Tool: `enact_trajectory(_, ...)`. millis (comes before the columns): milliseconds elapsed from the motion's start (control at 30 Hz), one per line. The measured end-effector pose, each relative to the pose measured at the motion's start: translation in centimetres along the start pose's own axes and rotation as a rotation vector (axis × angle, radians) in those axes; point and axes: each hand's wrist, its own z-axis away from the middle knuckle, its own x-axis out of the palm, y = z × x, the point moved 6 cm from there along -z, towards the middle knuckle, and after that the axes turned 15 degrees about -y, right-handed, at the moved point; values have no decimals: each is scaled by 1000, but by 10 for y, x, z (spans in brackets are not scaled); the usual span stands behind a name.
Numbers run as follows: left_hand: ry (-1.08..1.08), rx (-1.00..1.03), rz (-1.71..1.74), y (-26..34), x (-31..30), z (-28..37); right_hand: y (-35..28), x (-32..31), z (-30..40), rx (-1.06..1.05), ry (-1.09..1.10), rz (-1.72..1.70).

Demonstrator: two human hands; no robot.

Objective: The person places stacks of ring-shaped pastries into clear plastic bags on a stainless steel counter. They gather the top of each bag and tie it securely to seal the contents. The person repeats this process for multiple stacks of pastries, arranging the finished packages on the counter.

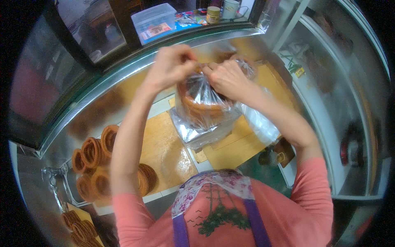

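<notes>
A clear plastic bag (202, 102) holds a stack of brown ring-shaped baked or fried goods. It rests on a shiny, plastic-covered block (206, 134) whose kind I cannot tell. My left hand (174, 66) pinches the gathered top of the bag from the left. From the right, my right hand (228, 77) grips the same gathered plastic, close to the left hand's fingertips. The fingers partly hide the bag's neck. Behind my right hand sits another plastic-wrapped bundle (247, 66), partly covered. Loose clear plastic bags (260, 120) lie under my right forearm.
Brown rings (92, 152) stand in several stacks at the left, partly behind my left arm. More lie on a board (97, 230) at lower left. Beyond the metal ledge (123, 74) are a clear plastic box (154, 23), a jar (213, 15) and a mug (230, 9). Glass panels (327, 61) border the right.
</notes>
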Motion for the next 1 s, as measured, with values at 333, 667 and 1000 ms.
enact_trajectory(333, 369, -835, 1174, -188, 184, 180, 92, -53, 25, 99, 235, 38)
enact_trajectory(667, 454, -655, 1628, -153, 247, 152, 167, -50, 51, 292, 310, 162)
enact_trajectory(1000, 855, -721, 1514, -108, 184, 226, 179, 41, 27, 318, 184, 125)
